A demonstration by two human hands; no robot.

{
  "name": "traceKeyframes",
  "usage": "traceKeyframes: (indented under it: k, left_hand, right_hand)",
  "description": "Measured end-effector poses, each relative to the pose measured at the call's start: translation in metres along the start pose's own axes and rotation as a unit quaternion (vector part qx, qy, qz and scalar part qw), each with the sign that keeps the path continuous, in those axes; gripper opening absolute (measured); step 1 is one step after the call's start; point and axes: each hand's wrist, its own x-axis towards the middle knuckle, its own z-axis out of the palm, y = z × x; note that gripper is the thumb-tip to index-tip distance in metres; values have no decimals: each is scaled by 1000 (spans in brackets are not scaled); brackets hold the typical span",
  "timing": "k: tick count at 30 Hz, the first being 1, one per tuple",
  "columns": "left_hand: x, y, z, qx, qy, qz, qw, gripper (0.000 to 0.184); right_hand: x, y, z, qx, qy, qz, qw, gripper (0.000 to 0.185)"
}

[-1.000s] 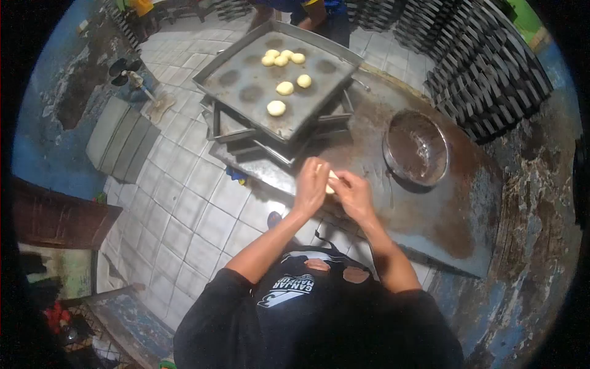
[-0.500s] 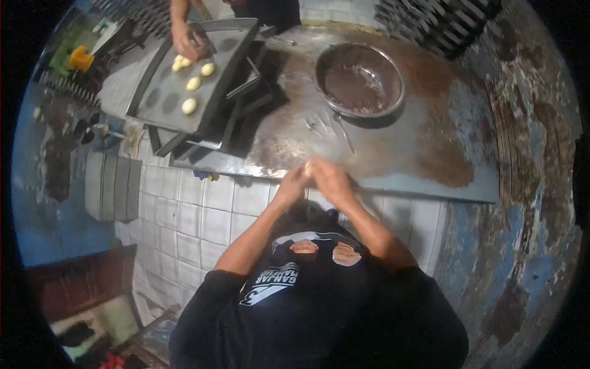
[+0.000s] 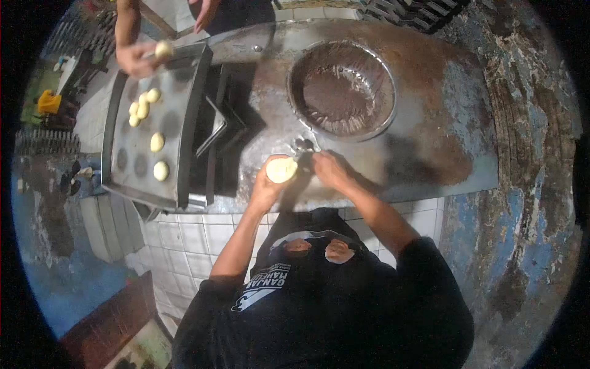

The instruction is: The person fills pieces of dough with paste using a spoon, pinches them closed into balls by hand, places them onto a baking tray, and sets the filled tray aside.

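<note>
A flattened piece of pale dough (image 3: pixel 281 170) lies in my left hand (image 3: pixel 265 185), the fingers curled round its edge. My right hand (image 3: pixel 330 169) is closed on a spoon (image 3: pixel 303 146) whose bowl end holds something dark, just right of the dough. Beyond my hands stands a round metal bowl (image 3: pixel 386 126) with a dark brown filling (image 3: pixel 338 98) inside. On the left, several pale dough balls (image 3: pixel 157 142) sit on a dark metal tray (image 3: pixel 138 197).
Across the tray, another person's hand (image 3: pixel 136 59) is near a dough ball (image 3: pixel 164 49). The tray rests on stacked metal trays (image 3: pixel 215 126) on the worn metal table (image 3: pixel 424 80). A peeling wall (image 3: pixel 522 184) is at the right.
My hands have parted; the dough is now flat in my left hand and my right hand has taken the spoon. The view has turned, and the other person's hand has moved off the dough balls.
</note>
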Motion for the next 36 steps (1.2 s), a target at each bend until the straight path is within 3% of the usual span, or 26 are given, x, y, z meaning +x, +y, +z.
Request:
traceKeyframes:
  k: [3,4,5,7,11,15,17,18,19,21,23,24,26,27,28,29,30,31,34,36]
  left_hand:
    - [29,6,-16,-6,12,12,1000,50]
    - [39,9,-18,-23,19,9,1000,50]
    - [50,12,-19,-41,27,8,999,51]
    - [67,19,-16,-64,35,-8,997,56]
    - [101,15,-20,-122,8,-31,992,58]
    - [123,1,-32,-29,16,-13,999,49]
    - [132,-3,-35,-17,22,-8,1000,47]
    - [135,-3,-37,4,27,0,1000,45]
    - [137,-2,-38,26,33,8,999,43]
    - [140,4,-36,39,44,32,998,44]
    - [141,11,-28,52,60,58,995,45]
    - [144,10,-23,73,79,69,992,46]
    - [150,5,-14,125,109,92,982,53]
    - [156,-5,-6,139,132,94,977,53]
    - [157,2,2,161,141,108,971,54]
    - [156,9,11,183,151,121,964,55]
    - [154,17,21,177,163,141,960,48]
    - [152,20,25,176,172,146,958,48]
    - [144,21,26,410,156,146,887,29]
    - [133,-2,13,430,161,119,880,28]
  right_hand:
    - [17,-74,-116,64,-30,65,995,32]
    - [31,-33,-90,50,103,10,993,34]
    - [50,-1,-84,0,256,-131,958,31]
    - [74,-12,-131,-143,79,14,987,27]
    - [106,27,-105,-227,-44,77,970,27]
    - [123,47,-91,-86,-95,126,984,33]
    - [129,58,-89,21,-118,24,993,21]
    - [133,62,-92,19,-117,21,993,21]
    - [134,68,-97,205,-202,162,944,24]
    - [135,69,-109,376,-271,288,838,30]
    - [122,26,-148,594,-260,249,720,24]
    - [118,10,-155,591,-262,242,724,24]
    - [112,-21,-153,605,-149,243,743,24]
    - [105,-31,-142,602,-156,233,747,24]
    - [97,-38,-126,438,-49,142,886,28]
    - [87,-47,-113,248,64,40,966,33]
    - [75,-67,-116,-24,171,-123,977,37]
    - [61,-79,-107,-23,170,-133,976,37]
    - [18,-93,-91,-99,136,-69,983,34]
    - [-9,-86,-93,-125,105,-95,982,33]
